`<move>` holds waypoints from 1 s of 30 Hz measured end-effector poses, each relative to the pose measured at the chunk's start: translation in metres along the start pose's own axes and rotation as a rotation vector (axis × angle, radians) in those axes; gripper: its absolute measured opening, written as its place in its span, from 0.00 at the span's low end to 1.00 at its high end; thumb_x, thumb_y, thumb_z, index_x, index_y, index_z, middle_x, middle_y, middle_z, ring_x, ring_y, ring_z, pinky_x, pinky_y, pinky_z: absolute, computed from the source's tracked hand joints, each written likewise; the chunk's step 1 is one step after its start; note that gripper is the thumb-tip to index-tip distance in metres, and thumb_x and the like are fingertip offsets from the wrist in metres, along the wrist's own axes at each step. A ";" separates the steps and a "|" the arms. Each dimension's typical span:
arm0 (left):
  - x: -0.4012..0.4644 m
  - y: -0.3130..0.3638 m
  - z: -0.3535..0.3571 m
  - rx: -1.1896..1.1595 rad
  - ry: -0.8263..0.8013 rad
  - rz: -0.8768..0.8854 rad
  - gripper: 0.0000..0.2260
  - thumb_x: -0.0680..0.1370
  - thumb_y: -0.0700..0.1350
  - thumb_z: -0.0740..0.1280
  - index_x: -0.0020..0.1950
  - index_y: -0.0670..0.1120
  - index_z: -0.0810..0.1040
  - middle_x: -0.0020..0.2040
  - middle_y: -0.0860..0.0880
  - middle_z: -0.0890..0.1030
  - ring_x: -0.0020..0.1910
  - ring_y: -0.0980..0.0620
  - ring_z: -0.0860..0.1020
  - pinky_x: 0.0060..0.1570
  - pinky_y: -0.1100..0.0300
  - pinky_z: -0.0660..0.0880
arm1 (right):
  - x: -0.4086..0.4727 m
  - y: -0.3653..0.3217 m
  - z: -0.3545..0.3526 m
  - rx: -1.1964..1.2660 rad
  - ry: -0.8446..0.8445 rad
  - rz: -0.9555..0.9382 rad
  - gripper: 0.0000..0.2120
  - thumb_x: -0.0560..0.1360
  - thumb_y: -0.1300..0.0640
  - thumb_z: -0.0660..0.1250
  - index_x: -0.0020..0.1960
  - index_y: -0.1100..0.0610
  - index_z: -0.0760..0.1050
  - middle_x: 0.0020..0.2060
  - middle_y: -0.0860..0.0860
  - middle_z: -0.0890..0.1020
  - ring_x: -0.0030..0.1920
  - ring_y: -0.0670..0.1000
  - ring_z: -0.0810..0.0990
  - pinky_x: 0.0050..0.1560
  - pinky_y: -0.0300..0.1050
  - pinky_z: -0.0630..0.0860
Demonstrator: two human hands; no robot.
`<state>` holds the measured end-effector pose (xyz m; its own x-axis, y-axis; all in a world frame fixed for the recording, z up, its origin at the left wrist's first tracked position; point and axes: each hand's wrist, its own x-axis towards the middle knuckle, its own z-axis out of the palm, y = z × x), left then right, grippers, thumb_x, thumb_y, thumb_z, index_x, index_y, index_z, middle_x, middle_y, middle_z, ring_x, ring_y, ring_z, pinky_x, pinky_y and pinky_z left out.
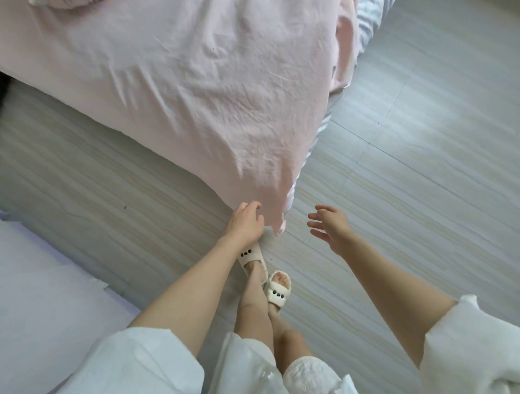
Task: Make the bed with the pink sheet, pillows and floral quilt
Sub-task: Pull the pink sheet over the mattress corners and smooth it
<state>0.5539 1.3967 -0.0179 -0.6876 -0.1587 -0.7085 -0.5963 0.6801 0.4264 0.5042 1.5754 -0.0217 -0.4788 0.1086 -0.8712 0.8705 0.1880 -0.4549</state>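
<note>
The pink sheet (183, 92) lies wrinkled over the bed, filling the upper left of the head view. Its near corner hangs down toward the floor. My left hand (245, 222) is at that corner, fingers curled around the sheet's edge. My right hand (329, 226) hovers to the right of the corner, fingers spread, touching nothing. A pink pillow edge (60, 2) shows at the top left of the bed. The floral quilt is not in view.
A white striped mattress side (368, 25) shows under the sheet at the top right. Grey wood-grain floor (408, 154) surrounds the bed. My feet in white slippers (277, 292) stand near the corner. A pale lilac surface (36, 281) lies at the lower left.
</note>
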 end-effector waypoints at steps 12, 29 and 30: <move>0.125 0.083 0.016 0.125 0.203 0.140 0.28 0.73 0.58 0.67 0.69 0.50 0.64 0.65 0.47 0.65 0.64 0.45 0.64 0.60 0.52 0.68 | 0.088 -0.044 -0.004 0.225 0.097 0.000 0.15 0.78 0.64 0.57 0.64 0.59 0.70 0.48 0.54 0.79 0.48 0.53 0.78 0.53 0.48 0.75; 0.153 0.034 -0.038 -1.024 0.052 -0.241 0.09 0.81 0.37 0.54 0.44 0.47 0.69 0.43 0.46 0.75 0.40 0.52 0.73 0.43 0.58 0.71 | 0.120 -0.081 0.050 0.167 -0.123 0.026 0.10 0.79 0.57 0.58 0.59 0.58 0.71 0.51 0.54 0.75 0.51 0.52 0.74 0.53 0.46 0.73; 0.150 0.034 -0.039 -1.053 0.040 -0.240 0.10 0.81 0.35 0.54 0.45 0.47 0.70 0.42 0.46 0.75 0.39 0.52 0.74 0.42 0.58 0.71 | 0.119 -0.087 0.060 0.186 -0.197 0.022 0.10 0.79 0.54 0.59 0.58 0.56 0.70 0.52 0.54 0.74 0.51 0.51 0.74 0.52 0.45 0.73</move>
<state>0.4145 1.3679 -0.0882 -0.5069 -0.2424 -0.8272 -0.7604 -0.3263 0.5616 0.3786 1.5139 -0.0968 -0.4435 -0.0851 -0.8922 0.8954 0.0034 -0.4453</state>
